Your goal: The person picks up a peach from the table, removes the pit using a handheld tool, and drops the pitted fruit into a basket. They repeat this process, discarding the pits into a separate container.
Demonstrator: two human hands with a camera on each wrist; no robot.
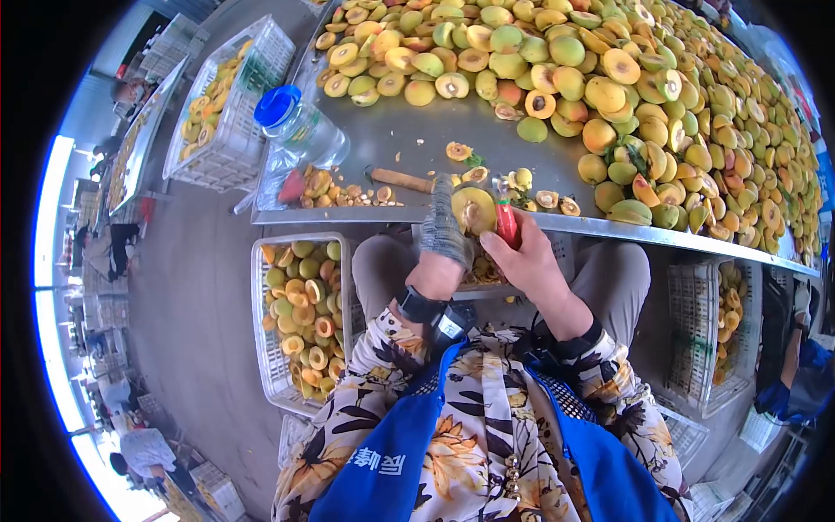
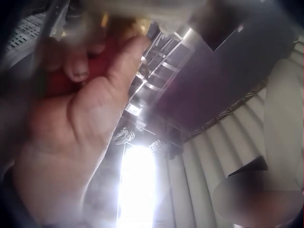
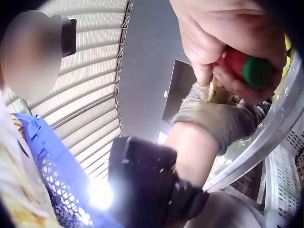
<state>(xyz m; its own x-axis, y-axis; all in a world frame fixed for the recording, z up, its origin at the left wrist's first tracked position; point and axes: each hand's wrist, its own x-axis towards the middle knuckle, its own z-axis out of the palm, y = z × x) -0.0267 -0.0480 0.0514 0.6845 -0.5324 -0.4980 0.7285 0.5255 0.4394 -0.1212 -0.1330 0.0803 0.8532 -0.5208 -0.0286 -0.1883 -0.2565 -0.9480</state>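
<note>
My left hand, in a grey knit glove, holds a halved yellow peach-like fruit with its cut face showing, just over the table's front edge. From the right, my bare right hand grips a red-handled tool with a metal tip, close beside the fruit. The handle's green end sticks out of that fist in the right wrist view, where the gloved hand lies just below it. In the left wrist view the right hand is curled round the red handle.
Heaped halved fruit covers the back and right of the metal table. A wooden handle, pits and scraps lie near the hands. A blue-lidded jar stands left. Fruit-filled white crates flank the knees, including a left crate.
</note>
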